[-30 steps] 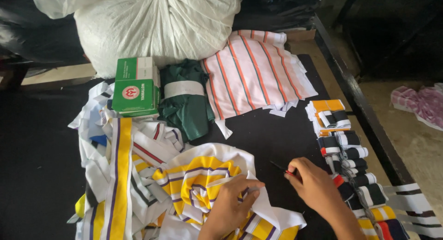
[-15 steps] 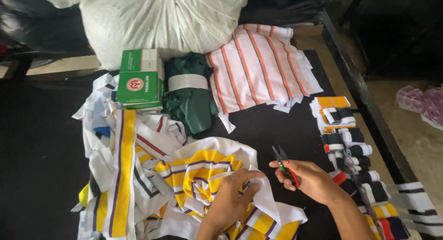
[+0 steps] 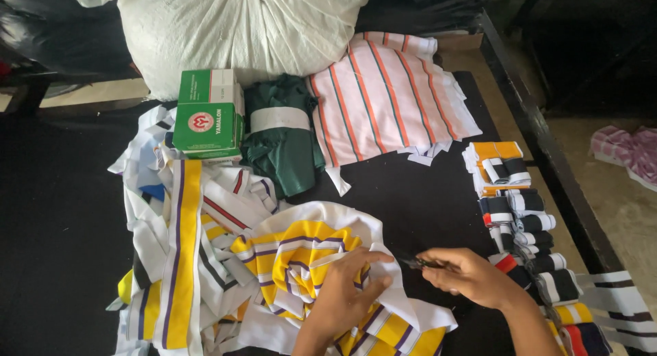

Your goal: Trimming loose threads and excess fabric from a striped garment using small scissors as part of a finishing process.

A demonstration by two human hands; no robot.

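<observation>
The yellow-and-white striped collar piece [image 3: 308, 260] lies bunched on the black table [image 3: 424, 192], pinched in the left hand [image 3: 349, 291]. The right hand [image 3: 465, 277] closes around small scissors [image 3: 417, 263] (blades near fingertips); loose folds could get snipped wrongly.

We see the right hand [image 3: 469, 277] drop lower and level the scissors [image 3: 419, 263], their tip now at the white fabric edge [image 3: 390, 260], while the left hand [image 3: 349, 287] slides up to pinch it.
</observation>
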